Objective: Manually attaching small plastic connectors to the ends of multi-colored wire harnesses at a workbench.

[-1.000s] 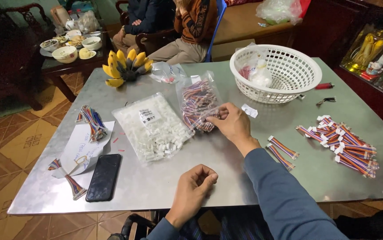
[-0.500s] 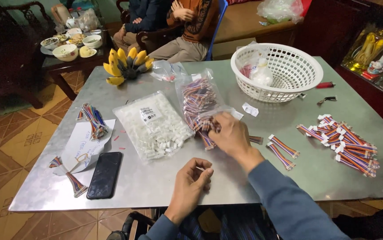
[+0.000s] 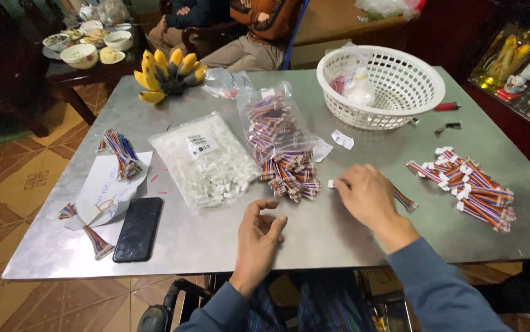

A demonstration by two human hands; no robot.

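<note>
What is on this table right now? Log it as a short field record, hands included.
surface: grey metal table
left hand: left hand half curled above the table edge, holding nothing that shows
right hand: right hand palm down on a striped ribbon cable
centre: open bag of ribbon cables beside bag of white connectors
right side: pile of finished cables
far side: white plastic basket, bunch of bananas
left side: black phone, sheet of paper

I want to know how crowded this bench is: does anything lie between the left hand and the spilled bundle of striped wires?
Nothing visible does. The left hand hovers over bare table, and the wires lie just beyond it.
</note>
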